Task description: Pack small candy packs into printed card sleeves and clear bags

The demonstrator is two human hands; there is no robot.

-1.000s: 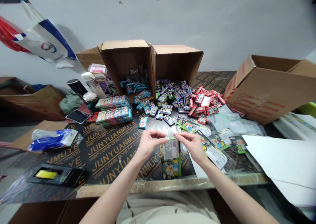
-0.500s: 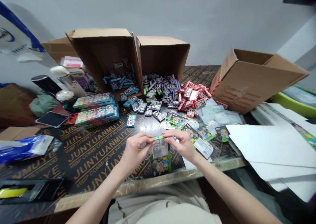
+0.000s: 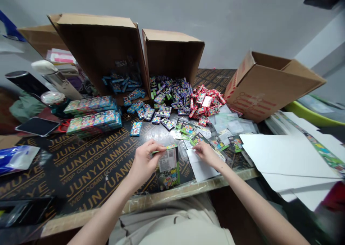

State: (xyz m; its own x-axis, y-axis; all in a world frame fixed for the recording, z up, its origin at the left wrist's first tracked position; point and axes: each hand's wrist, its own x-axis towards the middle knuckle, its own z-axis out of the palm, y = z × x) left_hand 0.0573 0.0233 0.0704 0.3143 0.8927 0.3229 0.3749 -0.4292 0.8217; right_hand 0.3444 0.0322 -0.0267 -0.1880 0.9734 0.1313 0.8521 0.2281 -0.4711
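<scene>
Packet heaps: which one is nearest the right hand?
The red heap, rightmost, just beyond the right hand; the blue heap and purple heap spill from open boxes farther left.

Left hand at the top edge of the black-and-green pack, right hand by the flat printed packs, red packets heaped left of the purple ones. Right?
One slip: the head view shows the red packets heaped right of the purple packets. Left hand at the black-and-green pack, right hand by the flat printed packs: correct.

The white sheet [image 3: 201, 170] looks matt paper, the cartons [image 3: 269, 90] cardboard.
</scene>
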